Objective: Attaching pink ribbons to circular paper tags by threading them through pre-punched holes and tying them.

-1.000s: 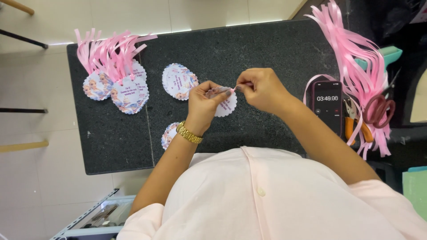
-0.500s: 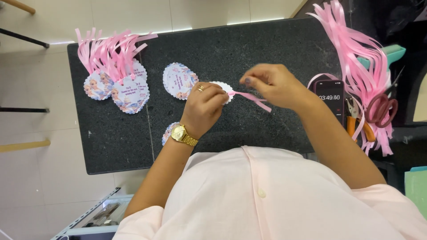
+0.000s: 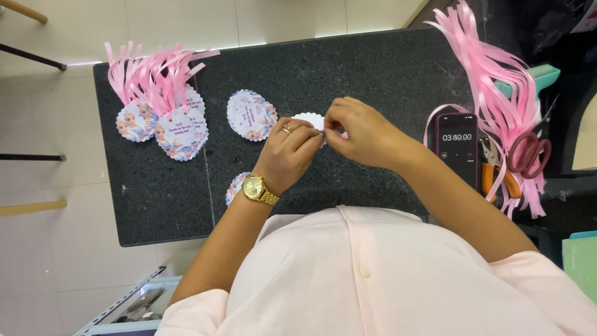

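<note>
Two hands are seen from the head camera, brought together over a dark stone table. A white scalloped round tag is pinched at its right edge between the curled fingers of the left hand, on which a ring and a gold watch are worn. The fingertips of the right hand are closed tightly at the same edge of the tag, and a sliver of pink ribbon is just visible beneath them; how it is gripped cannot be told. A printed tag is laid just left of the hands. Finished tags with pink ribbons are piled at the far left. A phone is placed to the right, beside loose ribbon strips, pliers and scissors.
</note>
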